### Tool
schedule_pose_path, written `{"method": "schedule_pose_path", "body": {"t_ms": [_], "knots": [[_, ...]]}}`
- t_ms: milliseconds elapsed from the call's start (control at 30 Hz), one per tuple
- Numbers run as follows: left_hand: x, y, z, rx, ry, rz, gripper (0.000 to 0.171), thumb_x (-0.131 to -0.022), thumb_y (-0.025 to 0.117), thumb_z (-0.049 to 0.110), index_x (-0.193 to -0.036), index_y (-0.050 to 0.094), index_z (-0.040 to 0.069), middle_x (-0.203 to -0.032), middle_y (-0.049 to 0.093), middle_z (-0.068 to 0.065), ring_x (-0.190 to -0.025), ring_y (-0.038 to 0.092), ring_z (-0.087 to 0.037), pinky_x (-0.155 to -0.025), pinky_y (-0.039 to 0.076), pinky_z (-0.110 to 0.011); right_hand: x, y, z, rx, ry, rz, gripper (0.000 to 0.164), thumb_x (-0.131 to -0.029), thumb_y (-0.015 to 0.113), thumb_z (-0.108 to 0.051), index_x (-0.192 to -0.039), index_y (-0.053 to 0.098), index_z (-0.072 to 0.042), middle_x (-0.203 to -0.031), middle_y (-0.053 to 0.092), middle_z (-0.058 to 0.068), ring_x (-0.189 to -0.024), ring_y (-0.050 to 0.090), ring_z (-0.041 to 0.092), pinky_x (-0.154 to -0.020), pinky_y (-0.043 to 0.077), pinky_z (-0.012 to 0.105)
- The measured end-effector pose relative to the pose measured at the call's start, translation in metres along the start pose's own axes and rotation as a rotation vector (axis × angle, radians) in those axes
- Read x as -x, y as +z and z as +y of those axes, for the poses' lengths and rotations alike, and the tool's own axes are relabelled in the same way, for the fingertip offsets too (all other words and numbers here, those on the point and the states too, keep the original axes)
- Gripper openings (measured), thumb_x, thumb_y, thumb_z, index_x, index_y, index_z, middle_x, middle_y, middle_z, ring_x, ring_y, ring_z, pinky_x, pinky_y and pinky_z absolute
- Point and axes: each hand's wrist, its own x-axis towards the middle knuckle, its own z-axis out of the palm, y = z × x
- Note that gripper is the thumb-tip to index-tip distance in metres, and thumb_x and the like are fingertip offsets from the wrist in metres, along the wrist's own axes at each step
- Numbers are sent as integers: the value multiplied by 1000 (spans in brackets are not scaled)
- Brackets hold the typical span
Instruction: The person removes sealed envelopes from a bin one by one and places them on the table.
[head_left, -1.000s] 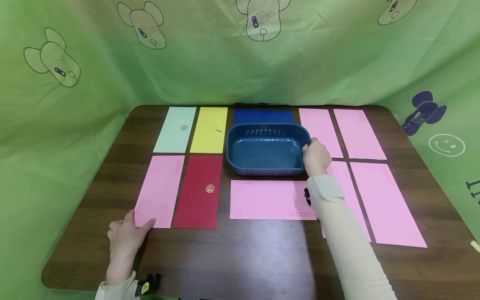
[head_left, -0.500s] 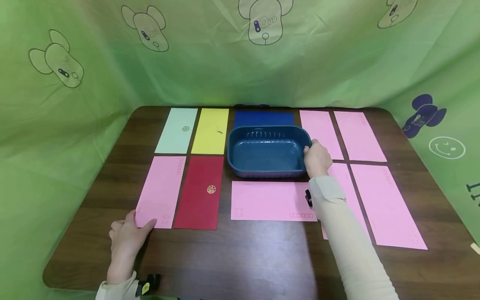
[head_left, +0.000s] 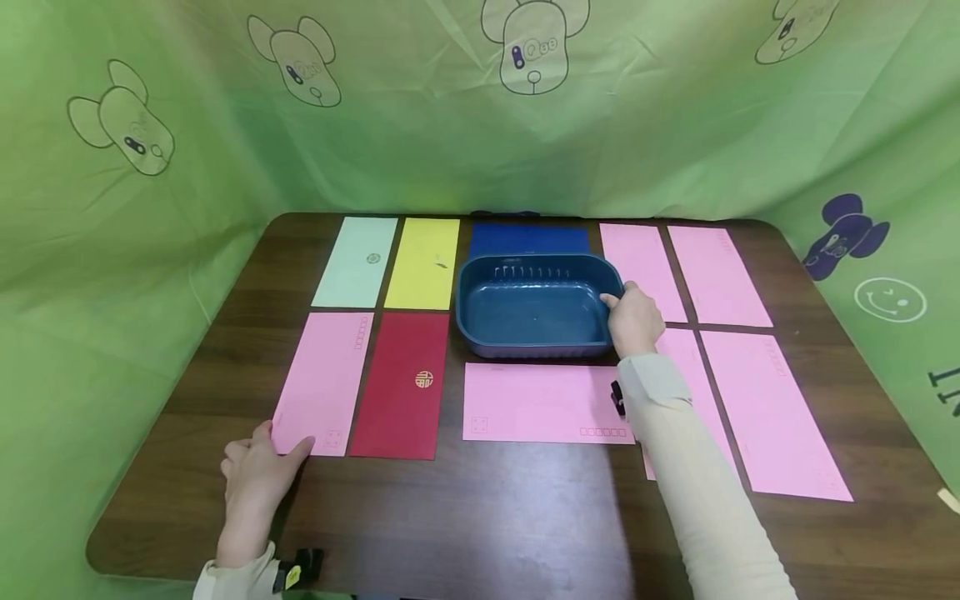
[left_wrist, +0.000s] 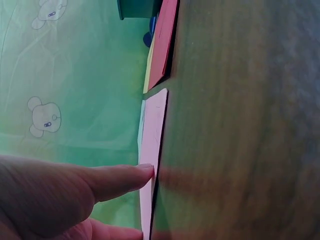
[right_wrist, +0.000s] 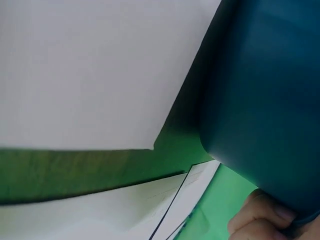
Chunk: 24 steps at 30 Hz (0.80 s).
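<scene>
In the head view a deep blue rectangular plastic basin [head_left: 534, 312] sits behind a sideways pink envelope [head_left: 547, 402]. My right hand [head_left: 635, 319] grips its right end, thumb over the rim; the right wrist view shows fingers [right_wrist: 260, 217] curled beneath the edge. At the front left, my left hand [head_left: 257, 471] touches the near end of another pink envelope [head_left: 324, 379], thumb and forefinger spread. In the left wrist view a straight digit rests on this envelope [left_wrist: 154, 117]. A red envelope [head_left: 401, 385] with a gold emblem lies just right of it.
Mint [head_left: 355, 267] and yellow [head_left: 420, 271] envelopes lie at the back left. A blue envelope [head_left: 529, 238] is partly hidden behind the basin. Several pink envelopes, one at the far right [head_left: 772, 412], line the right side. Green cloth [head_left: 405, 142] encloses the wooden table [head_left: 450, 525].
The head view has shifted slightly, so everything appears a little lower and further right. My right thumb now points more over the basin's inside. Both hands otherwise keep their places.
</scene>
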Motion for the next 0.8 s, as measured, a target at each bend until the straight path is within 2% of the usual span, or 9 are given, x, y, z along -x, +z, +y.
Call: {"method": "schedule_pose_path", "body": {"t_ms": [367,567,633,700,800], "knots": [[-4,-4,1,-13,15,-55,77,-93,51,35,-143,17,-13,-131,16,-44,-115,21,-55,-87,36,-66,2,-4,1,-58,0,-8,50,-99,47,-40,-123,50,4,-121,59,30,-109,59,46,-87,48,54],[-2,-17,13,-158,36,-92,84,-94,45,37,-141,5,-21,-125,17,-50,-113,24,-61,-88,37,-68,2,-6,2,-66,33,-17,64,-98,41,-52,-125,49,6,-118,60,30,-106,60,44,-84,48,52],[1,-25,24,-237,79,-75,84,-95,43,37,-141,4,-22,-126,18,-53,-113,26,-64,-90,36,-68,1,-7,3,-65,52,-27,73,-97,34,-58,-128,47,7,-121,58,31,-108,59,45,-87,48,53],[6,-34,40,-300,155,-33,79,-96,42,35,-141,11,-21,-126,22,-53,-114,28,-65,-91,36,-67,-1,-8,4,-72,72,-53,84,-96,22,-65,-133,44,8,-127,55,32,-114,56,46,-93,46,54],[13,-46,72,-402,295,32,55,-95,41,23,-130,35,-20,-120,38,-48,-108,39,-62,-86,40,-64,-5,-14,8,-135,106,-105,99,-91,2,-71,-140,37,8,-138,46,32,-126,47,47,-104,39,57]]}}
